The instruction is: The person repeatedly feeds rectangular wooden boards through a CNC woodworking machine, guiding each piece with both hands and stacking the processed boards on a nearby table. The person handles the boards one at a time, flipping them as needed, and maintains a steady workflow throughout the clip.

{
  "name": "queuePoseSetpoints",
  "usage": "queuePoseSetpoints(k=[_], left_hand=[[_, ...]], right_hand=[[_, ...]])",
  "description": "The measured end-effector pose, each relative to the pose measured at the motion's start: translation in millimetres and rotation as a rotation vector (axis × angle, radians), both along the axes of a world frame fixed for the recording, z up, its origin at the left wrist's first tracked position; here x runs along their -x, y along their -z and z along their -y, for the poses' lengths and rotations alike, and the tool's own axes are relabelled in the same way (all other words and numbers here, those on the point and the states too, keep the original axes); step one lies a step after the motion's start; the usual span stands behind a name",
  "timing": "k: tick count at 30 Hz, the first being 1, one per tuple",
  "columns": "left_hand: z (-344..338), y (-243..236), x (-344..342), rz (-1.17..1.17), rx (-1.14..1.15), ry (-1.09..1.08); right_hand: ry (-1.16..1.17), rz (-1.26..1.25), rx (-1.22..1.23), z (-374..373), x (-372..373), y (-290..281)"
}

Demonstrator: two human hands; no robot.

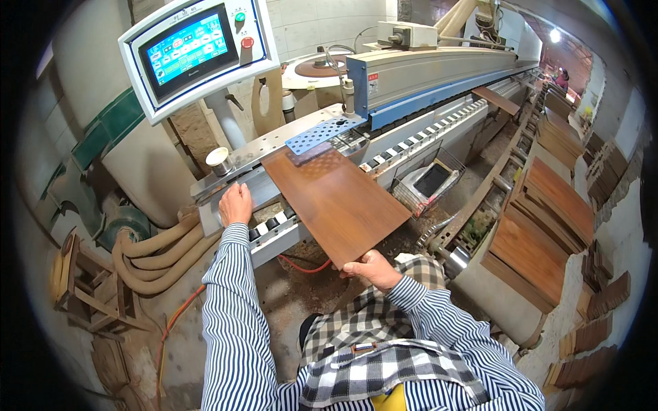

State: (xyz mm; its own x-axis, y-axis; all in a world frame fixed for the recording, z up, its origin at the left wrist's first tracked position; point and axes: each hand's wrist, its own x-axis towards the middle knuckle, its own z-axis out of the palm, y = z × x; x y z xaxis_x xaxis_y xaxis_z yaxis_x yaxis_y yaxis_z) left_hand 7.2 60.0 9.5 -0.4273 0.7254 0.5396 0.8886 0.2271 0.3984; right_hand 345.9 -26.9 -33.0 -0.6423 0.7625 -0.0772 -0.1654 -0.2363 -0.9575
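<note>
A flat brown wood-grain panel lies across the front end of a long edge-banding machine. Its far end passes under a blue perforated plate. My right hand grips the panel's near corner, thumb on top and fingers underneath. To the left of the panel, my left hand is closed at the machine's metal infeed table. Its curled fingers hide whatever they may hold. A small round tin stands on the table just beyond that hand.
A control screen rises at the upper left. Thick beige hoses and a wooden stool are at the left. Stacked brown panels line a roller conveyor on the right. Another panel sticks out farther along the machine.
</note>
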Motion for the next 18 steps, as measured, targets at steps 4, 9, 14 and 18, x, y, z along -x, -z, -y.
queuePoseSetpoints(k=[4, 9, 14, 18], left_hand=[[2.3, -0.6, 1.7, -0.015, -0.017, -0.003], [2.3, -1.7, 0.5, -0.005, -0.015, -0.013], [3.3, -2.7, -0.2, -0.001, 0.011, -0.025], [3.3, -1.1, 0.8, -0.015, 0.01, -0.023]], right_hand=[[0.068, -0.041, 0.005, -8.6, -15.9, 5.5], [0.183, -0.071, 0.051, -21.7, -37.6, 10.8], [0.371, -0.136, 0.106, -31.2, -56.6, 13.9], [0.466, -0.102, 0.129, -42.6, -76.2, 8.5]])
